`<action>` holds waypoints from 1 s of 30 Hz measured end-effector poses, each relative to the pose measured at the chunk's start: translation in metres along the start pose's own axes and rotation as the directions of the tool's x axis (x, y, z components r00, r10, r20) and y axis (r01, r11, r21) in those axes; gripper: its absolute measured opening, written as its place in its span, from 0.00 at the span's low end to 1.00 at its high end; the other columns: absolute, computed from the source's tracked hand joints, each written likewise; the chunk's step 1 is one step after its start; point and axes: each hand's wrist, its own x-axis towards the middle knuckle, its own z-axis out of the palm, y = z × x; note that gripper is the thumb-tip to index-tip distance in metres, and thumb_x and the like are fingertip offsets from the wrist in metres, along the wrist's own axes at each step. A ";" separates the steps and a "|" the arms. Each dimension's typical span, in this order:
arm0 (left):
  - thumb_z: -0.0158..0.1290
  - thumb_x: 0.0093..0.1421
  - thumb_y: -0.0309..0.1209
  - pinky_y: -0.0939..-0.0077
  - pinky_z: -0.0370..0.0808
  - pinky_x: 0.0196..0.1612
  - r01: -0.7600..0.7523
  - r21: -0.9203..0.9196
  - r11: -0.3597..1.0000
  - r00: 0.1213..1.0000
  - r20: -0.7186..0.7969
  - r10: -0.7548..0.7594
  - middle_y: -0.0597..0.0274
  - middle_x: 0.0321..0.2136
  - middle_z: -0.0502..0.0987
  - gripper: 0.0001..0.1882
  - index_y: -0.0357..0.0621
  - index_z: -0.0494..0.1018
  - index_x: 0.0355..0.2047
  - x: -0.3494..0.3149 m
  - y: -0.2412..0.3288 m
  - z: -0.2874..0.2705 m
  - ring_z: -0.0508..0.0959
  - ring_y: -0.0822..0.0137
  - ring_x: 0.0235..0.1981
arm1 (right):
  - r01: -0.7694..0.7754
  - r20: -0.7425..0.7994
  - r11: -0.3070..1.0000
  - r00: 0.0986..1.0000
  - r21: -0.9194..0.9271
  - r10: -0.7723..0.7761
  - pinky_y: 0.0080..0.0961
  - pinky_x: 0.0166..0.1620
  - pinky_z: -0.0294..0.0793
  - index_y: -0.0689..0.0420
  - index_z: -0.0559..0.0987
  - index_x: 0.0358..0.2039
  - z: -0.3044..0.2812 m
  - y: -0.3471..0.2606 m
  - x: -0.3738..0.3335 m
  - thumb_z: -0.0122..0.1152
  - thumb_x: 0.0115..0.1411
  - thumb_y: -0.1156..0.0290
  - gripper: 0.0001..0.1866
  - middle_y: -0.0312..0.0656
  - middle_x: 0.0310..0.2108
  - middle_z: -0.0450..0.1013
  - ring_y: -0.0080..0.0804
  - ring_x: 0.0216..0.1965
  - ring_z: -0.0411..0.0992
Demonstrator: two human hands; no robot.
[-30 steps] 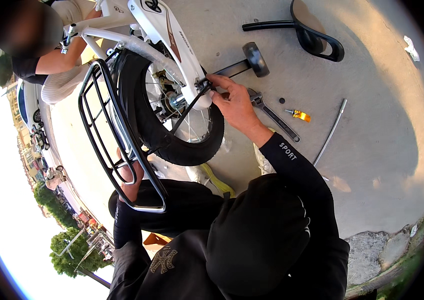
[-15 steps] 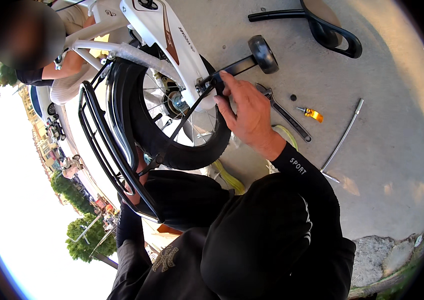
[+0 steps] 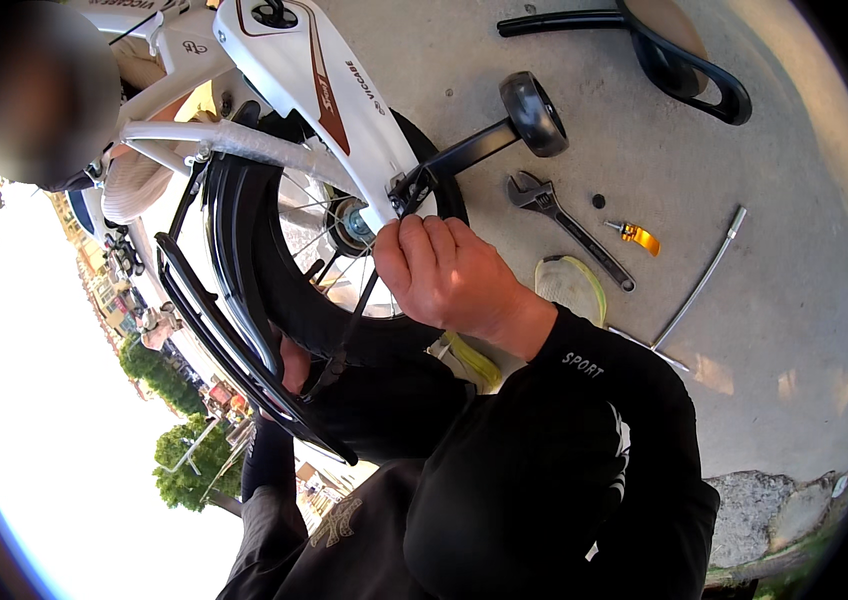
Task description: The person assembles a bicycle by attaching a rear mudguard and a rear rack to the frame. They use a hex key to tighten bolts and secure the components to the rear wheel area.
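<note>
A white child's bicycle (image 3: 316, 95) stands tilted in front of me, its black rear tyre (image 3: 262, 235) and spoked wheel towards me. My right hand (image 3: 459, 278) is closed, fingers bunched together at the wheel's axle end, beside the thin black strut of the rear rack. What its fingertips pinch is hidden. Just above it, a black bracket carries a training wheel (image 3: 534, 113). My left hand (image 3: 294, 365) shows only in part between the black rear rack (image 3: 206, 308) and the tyre; its fingers are mostly hidden.
On the concrete to the right lie an adjustable wrench (image 3: 572, 225), a small black cap (image 3: 599, 201), an orange quick-release clamp (image 3: 636, 238) and a T-shaped metal rod (image 3: 709, 270). A black curved part (image 3: 664, 75) lies farther off. Another person (image 3: 134, 185) is at the far left.
My right hand has come down and left from the training wheel's bracket to the axle end, its fingers closing together. The bicycle has shifted slightly left in view.
</note>
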 end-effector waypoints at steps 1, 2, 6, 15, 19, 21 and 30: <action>0.37 0.74 0.29 0.66 0.71 0.40 0.002 -0.006 1.000 1.000 0.003 -0.002 0.52 0.35 0.75 0.15 0.34 0.71 0.50 0.000 0.001 0.000 0.74 0.61 0.35 | 0.010 0.015 1.000 1.000 -0.003 -0.010 0.22 0.28 0.74 0.67 0.76 0.36 -0.002 -0.001 0.000 0.60 0.55 0.75 0.10 0.44 0.27 0.72 0.29 0.25 0.72; 0.37 0.74 0.29 0.66 0.71 0.40 0.001 -0.010 1.000 1.000 0.004 -0.001 0.52 0.36 0.75 0.15 0.34 0.71 0.51 0.003 0.001 0.002 0.74 0.61 0.35 | 0.034 -0.007 0.999 0.999 -0.016 -0.034 0.22 0.27 0.73 0.67 0.76 0.36 -0.001 0.002 0.002 0.60 0.55 0.75 0.10 0.44 0.26 0.72 0.29 0.24 0.71; 0.38 0.74 0.30 0.67 0.72 0.41 0.008 -0.026 1.000 1.000 0.008 -0.008 0.53 0.36 0.75 0.15 0.35 0.71 0.51 0.006 0.003 0.002 0.75 0.62 0.36 | 0.020 0.028 1.000 0.999 0.012 -0.020 0.22 0.27 0.73 0.67 0.76 0.35 -0.003 0.002 0.002 0.60 0.55 0.75 0.10 0.44 0.26 0.72 0.29 0.24 0.71; 0.38 0.74 0.31 0.69 0.73 0.42 0.013 -0.059 0.998 1.000 0.026 -0.012 0.54 0.38 0.76 0.16 0.35 0.71 0.52 0.010 0.003 -0.001 0.75 0.64 0.37 | 0.012 0.074 0.999 0.997 0.047 -0.016 0.22 0.28 0.74 0.66 0.76 0.36 -0.006 0.001 0.003 0.60 0.57 0.74 0.10 0.42 0.26 0.71 0.29 0.25 0.71; 0.38 0.74 0.31 0.70 0.73 0.42 0.003 -0.068 0.998 1.000 0.025 -0.001 0.54 0.38 0.76 0.16 0.35 0.70 0.52 0.013 0.006 0.001 0.76 0.65 0.38 | -0.022 0.066 0.995 0.998 0.096 0.016 0.21 0.29 0.74 0.65 0.76 0.36 -0.004 -0.002 -0.001 0.60 0.57 0.73 0.09 0.41 0.27 0.71 0.28 0.26 0.72; 0.38 0.74 0.31 0.71 0.73 0.43 0.002 -0.083 0.997 1.000 0.028 0.000 0.55 0.39 0.76 0.16 0.35 0.70 0.52 0.012 0.008 0.003 0.76 0.65 0.38 | -0.044 0.070 0.991 0.997 0.124 0.036 0.22 0.29 0.75 0.65 0.76 0.36 -0.005 -0.002 -0.002 0.61 0.57 0.73 0.09 0.41 0.27 0.71 0.28 0.26 0.72; 0.39 0.75 0.32 0.73 0.74 0.44 -0.028 -0.191 0.981 1.000 -0.002 0.029 0.56 0.40 0.77 0.16 0.36 0.70 0.53 0.018 0.018 0.004 0.77 0.67 0.39 | -0.146 0.048 0.954 0.989 0.260 0.138 0.29 0.27 0.76 0.60 0.76 0.36 -0.003 0.001 0.001 0.67 0.56 0.72 0.10 0.41 0.27 0.73 0.36 0.25 0.75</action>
